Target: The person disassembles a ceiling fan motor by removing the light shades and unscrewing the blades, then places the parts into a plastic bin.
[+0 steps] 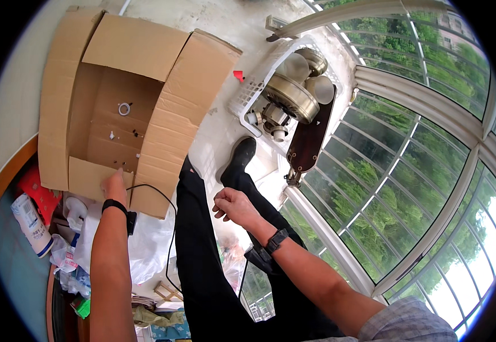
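The left hand (114, 185) rested at the box flap (85, 178), perhaps steadying it, grip impossible to tell, while the right hand (238, 206) hung empty, fingers loosely apart.

The near flap (97, 181) of a big, open box (182, 114) is being partly hidden by the left hand (114, 185). Inside the box, a white ring (124, 113) and some tiny bits (112, 135) are being held. The right hand (236, 206) is being held up in front of the right leg (242, 181), with its fingers loosely bent. A watch (276, 240) is being worn on the right wrist, and a black band (114, 204) on the left. Gold parts (293, 98) and pale cups (319, 90) are being held in a white basket (249, 94). Beside it, a dark board (312, 139) is being seen. Green trees (430, 148) are being shown through barred windows (419, 102).
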